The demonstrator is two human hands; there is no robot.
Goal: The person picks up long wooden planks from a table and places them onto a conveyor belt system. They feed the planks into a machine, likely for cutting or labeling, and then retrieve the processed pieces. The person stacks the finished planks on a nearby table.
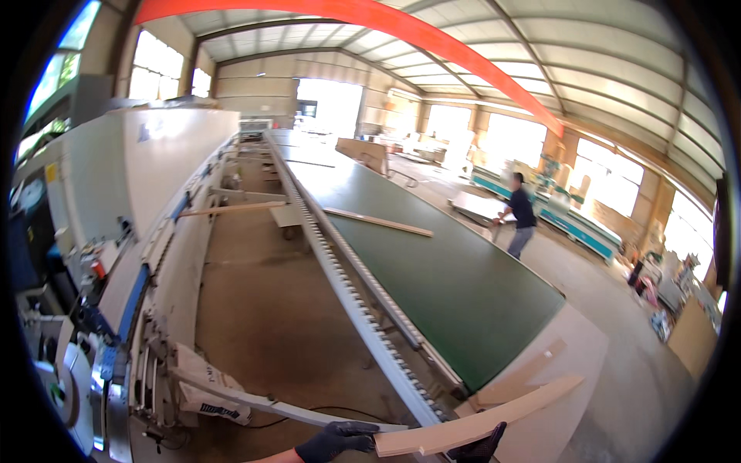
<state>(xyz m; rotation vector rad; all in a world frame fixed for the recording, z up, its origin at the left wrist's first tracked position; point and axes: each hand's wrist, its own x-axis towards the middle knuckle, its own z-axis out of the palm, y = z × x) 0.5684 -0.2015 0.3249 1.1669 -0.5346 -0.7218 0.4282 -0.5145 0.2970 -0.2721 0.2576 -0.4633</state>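
Two light wooden strips (482, 415), lying one against the other, stretch across the lower right of the head view. At their near left end is my left hand (337, 441) in a dark glove, its fingers closed at the strip's end. My right hand (480, 447), also gloved, grips the strips from below with the thumb up along their near edge; most of its fingers are hidden beneath the wood. Under the strips' far end, another wooden strip (517, 376) rests on a pale board (575, 363) beside the green conveyor belt (463, 309).
A roller rail (340, 270) runs along the belt's left side, and a long white machine (177, 147) stands farther left. A lone strip (378, 221) lies on the belt. A white sack (208, 386) sits on the floor. A person (521, 216) stands beyond the belt.
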